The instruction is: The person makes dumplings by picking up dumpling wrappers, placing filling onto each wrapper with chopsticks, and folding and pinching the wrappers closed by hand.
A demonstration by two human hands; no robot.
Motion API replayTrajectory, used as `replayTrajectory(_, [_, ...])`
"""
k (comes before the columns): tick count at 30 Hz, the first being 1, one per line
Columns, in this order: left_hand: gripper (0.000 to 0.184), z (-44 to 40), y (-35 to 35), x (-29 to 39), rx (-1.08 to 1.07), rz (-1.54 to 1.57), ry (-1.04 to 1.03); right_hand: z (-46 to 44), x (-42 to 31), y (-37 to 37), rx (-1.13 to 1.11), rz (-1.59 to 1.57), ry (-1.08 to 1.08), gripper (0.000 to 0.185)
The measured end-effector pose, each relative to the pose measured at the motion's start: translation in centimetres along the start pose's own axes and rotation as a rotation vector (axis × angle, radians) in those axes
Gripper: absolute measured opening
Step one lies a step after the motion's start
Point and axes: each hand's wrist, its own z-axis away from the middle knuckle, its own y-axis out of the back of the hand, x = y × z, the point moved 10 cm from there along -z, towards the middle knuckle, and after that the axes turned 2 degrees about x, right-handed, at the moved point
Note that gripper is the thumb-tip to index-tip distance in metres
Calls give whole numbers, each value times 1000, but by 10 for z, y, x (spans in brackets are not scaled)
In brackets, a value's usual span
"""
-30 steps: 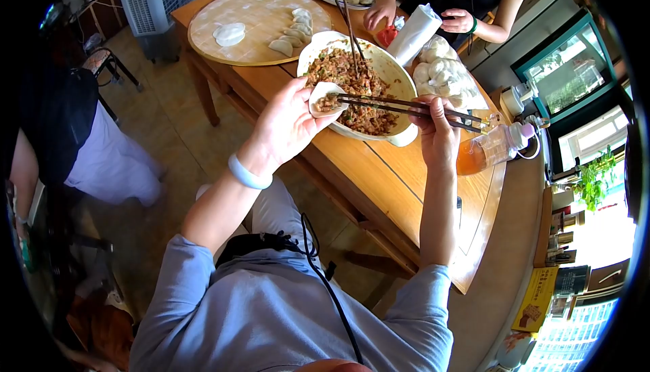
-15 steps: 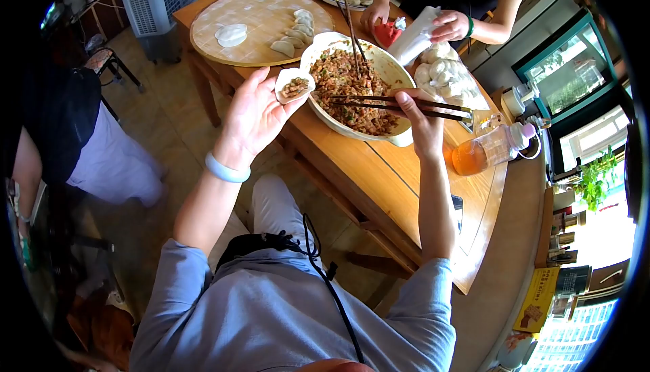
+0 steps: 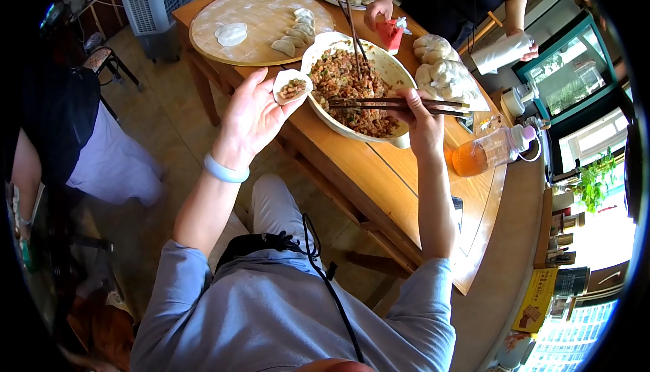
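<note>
My left hand [image 3: 247, 121], palm up, holds a round dumpling wrapper [image 3: 278, 88] at its fingers, with a small mound of meat filling [image 3: 293, 89] in the middle. In my right hand [image 3: 425, 128] is a pair of dark chopsticks [image 3: 450, 108], their tips over the chopped filling [image 3: 332, 77] in a large cream bowl [image 3: 395, 67]. The wrapper is just left of the bowl's rim. A second pair of chopsticks [image 3: 351, 27] stands in the filling at the far side.
A floured round board [image 3: 233, 6] bears several folded dumplings [image 3: 300, 32] and flat wrappers [image 3: 231, 33]. Bagged dough pieces [image 3: 447, 77] and a bottle of amber drink [image 3: 477, 154] stand right. Across the table a person's hand [image 3: 379, 13] touches a red packet [image 3: 390, 35].
My chopsticks have turned slightly, their tips shifting left over the filling. The wrapper has moved very little. Across the table, the person has carried a whitish roll away to the right.
</note>
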Motion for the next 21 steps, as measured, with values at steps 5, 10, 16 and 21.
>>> replayTrajectory(5, [53, -4, 3, -2, 19, -20, -4, -2, 9, 33, 132, -46, -47, 28])
replayTrajectory(10, [52, -9, -5, -13, -17, 8, 20, 0, 0, 50, 174, -146, 24, 28])
replayTrajectory(16, [48, -17, -18, -35, -47, 13, 90, 8, -18, 46, 151, -267, 40, 27])
replayTrajectory(21, [44, -18, -26, -52, -53, 7, 138, 14, -18, 19, 29, -189, 29, 26])
